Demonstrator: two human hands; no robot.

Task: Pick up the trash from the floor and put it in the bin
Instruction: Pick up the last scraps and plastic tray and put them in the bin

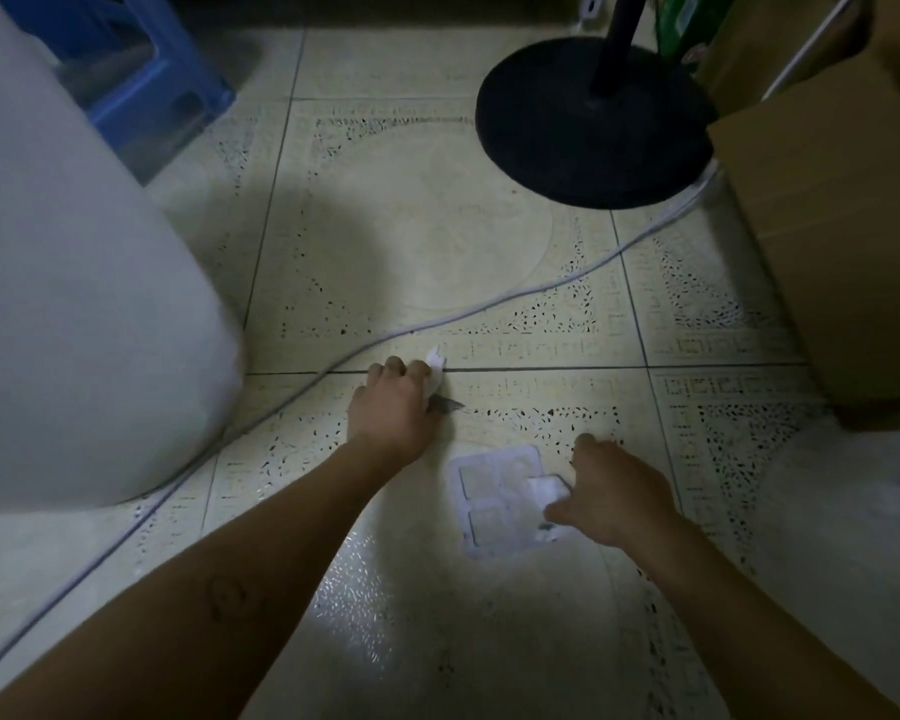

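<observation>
Hands: two, both reached down to the floor (pixel 406 241).
Left hand (pixel 393 407): fingers curled tight round one white scrap (pixel 436 367).
Right hand (pixel 617 493): palm down, pinching one white piece (pixel 547 490) over one clear tray (pixel 489 498) lying on the tiles.

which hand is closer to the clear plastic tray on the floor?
Right. The right hand is at the clear plastic tray's right edge, fingers on a white scrap over it. The left hand is up-left of it, clutching crumpled white paper.
</observation>
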